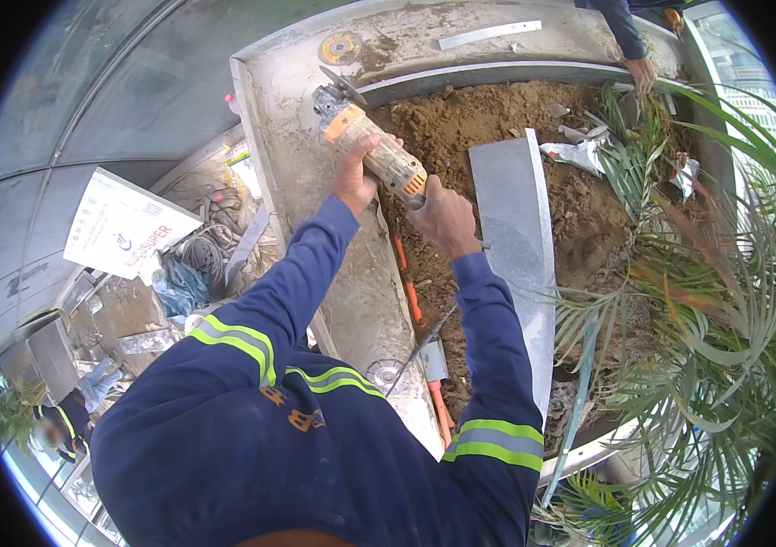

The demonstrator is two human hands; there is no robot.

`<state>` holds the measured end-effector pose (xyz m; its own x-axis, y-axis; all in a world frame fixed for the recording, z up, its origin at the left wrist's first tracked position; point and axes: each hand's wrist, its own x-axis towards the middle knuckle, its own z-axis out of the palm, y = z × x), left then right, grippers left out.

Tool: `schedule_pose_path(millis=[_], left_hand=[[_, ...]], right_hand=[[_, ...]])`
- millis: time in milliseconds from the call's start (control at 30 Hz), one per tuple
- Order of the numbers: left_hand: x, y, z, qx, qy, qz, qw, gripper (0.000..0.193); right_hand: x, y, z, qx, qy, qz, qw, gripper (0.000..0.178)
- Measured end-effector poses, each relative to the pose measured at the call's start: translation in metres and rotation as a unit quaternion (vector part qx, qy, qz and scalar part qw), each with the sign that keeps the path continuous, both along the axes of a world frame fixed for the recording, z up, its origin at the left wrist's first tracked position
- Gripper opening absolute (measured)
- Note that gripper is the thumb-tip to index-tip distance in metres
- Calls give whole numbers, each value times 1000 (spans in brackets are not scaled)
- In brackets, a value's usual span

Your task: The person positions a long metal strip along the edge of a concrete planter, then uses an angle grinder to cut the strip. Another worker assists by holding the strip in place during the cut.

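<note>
Both my hands hold an angle grinder (372, 150) with a worn orange and grey body, aimed toward the upper left. My left hand (355, 175) is wrapped round the middle of its body. At the rear end, my right hand (445, 219) grips the handle. A thin dark disc (342, 87) sits at the tool's head, seen nearly edge-on, close to the inner rim of the concrete planter (292, 137). Whether the disc touches anything I cannot tell. The cord (423, 345) hangs below my right forearm.
A grey stone slab (511, 201) lies on the soil (589, 228) right of my right arm. Palm fronds (716, 328) crowd the right side. A loose disc (341, 48) and a pale strip (490, 35) lie on the far ledge. Another person's hand (641, 75) reaches in at the upper right.
</note>
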<state>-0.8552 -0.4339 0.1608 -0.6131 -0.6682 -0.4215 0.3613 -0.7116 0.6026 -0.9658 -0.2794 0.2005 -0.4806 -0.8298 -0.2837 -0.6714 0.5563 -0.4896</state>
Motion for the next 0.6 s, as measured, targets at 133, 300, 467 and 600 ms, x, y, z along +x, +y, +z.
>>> schedule_pose_path(millis=[133, 300, 467, 600], left_hand=[[0, 1, -3, 11, -3, -3, 1000, 43], [-5, -6, -3, 11, 0, 2, 1000, 43], [-5, -12, -4, -3, -6, 5, 1000, 43], [-4, -25, -16, -6, -4, 2, 1000, 44]], right_hand=[[0, 2, 4, 9, -2, 5, 1000, 29], [-5, -7, 5, 10, -16, 2, 1000, 29], [-5, -14, -3, 1, -12, 7, 1000, 29], [-3, -23, -4, -12, -10, 2, 1000, 30]])
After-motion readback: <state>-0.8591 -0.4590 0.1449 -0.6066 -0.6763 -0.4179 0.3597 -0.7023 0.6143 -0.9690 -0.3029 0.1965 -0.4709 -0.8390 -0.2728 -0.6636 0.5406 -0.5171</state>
